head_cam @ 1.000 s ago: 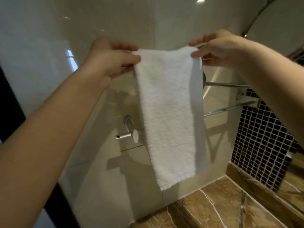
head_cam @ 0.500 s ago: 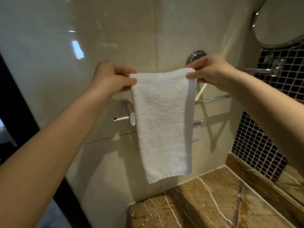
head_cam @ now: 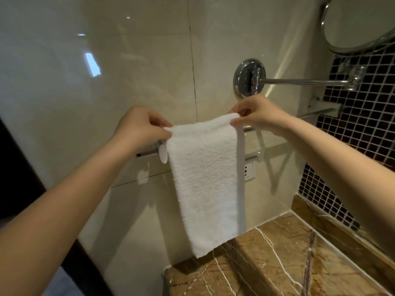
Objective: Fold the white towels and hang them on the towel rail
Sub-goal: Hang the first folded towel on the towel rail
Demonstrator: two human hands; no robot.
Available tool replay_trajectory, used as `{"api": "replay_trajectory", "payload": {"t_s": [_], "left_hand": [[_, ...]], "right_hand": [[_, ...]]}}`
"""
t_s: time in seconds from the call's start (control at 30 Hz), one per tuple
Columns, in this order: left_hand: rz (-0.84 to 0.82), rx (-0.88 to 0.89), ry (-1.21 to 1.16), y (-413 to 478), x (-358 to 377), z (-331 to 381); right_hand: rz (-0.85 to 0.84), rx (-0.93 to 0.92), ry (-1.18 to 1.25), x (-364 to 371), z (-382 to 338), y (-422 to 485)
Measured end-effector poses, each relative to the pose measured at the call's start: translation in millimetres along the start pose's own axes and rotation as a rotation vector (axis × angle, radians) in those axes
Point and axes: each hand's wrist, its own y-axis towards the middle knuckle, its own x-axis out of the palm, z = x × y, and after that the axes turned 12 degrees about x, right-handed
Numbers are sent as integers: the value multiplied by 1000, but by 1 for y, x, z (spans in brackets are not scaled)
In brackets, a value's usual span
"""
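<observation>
White terry cloth, the folded towel point(head_cam: 205, 178), hangs as one long narrow strip in front of the cream wall tiles. Its lower hem shows just above the back left corner of the brown marble counter point(head_cam: 277, 263). The left hand point(head_cam: 139, 127) pinches the top left corner between thumb and curled fingers, and the right hand point(head_cam: 256, 116) pinches the top right corner the same way. The top fold is stretched level between them. The towel covers the middle of the towel rail point(head_cam: 147, 152), and I cannot tell whether it lies over the bar yet. Compared with half a second ago, both hands and the towel's top edge sit lower, closer to the rail. The chrome mirror mount point(head_cam: 249, 77) now shows fully above the right hand.
</observation>
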Motion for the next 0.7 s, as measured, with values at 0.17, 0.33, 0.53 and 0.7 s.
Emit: {"api": "replay_trajectory", "payload": {"t_s": [0.17,0.33,0.53,0.7], "left_hand": [[-55,-19,130,-6,7,4],[-35,215,482,-13,5,8],[-19,352,667,-25,11,3],[127,447,718,-46,17,0]], "right_hand": [[-35,-25,-65,0,10,-3],[-67,-6,-101,-2,22,-5],[-46,-16,-311,6,26,-15],[198,-45,-324,23,33,-27]]}}
